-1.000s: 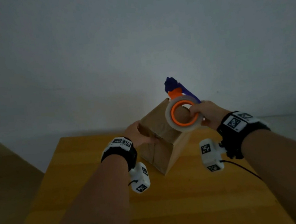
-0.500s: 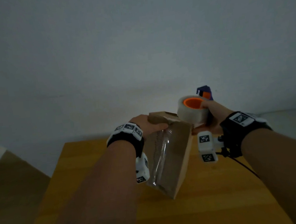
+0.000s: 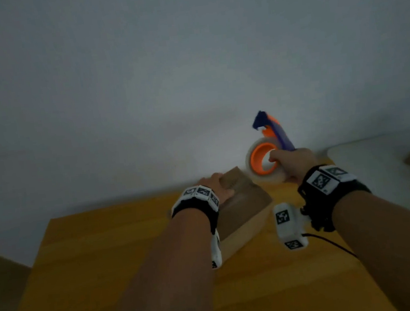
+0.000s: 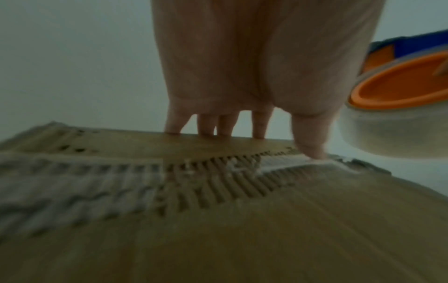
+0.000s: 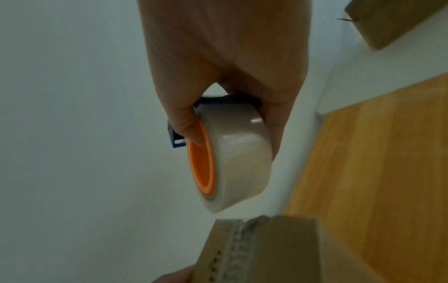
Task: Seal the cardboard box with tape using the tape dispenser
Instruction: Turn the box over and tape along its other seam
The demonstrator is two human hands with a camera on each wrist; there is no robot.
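The brown cardboard box [image 3: 247, 204] lies tilted on the wooden table [image 3: 106, 241]. My left hand [image 3: 223, 185] grips its far upper edge. In the left wrist view the fingers [image 4: 208, 126] hook over that edge and the thumb [image 4: 309, 143] presses on a strip of clear tape [image 4: 283, 162] along the flap seam. My right hand [image 3: 279, 166] holds the tape dispenser [image 3: 276, 132], blue and orange with a clear tape roll [image 3: 263, 164], in the air just right of and above the box. The right wrist view shows the roll [image 5: 237, 162] clear of the box [image 5: 266, 249].
A grey wall stands close behind the table. A white surface [image 3: 376, 160] adjoins the table on the right, with another cardboard piece [image 5: 387, 23] on it. A black cable [image 3: 335, 245] trails from my right wrist over the table.
The box, held up on its edge before, has been tipped down lower onto the table. The dispenser has lifted off the box's top and swung up to the right.
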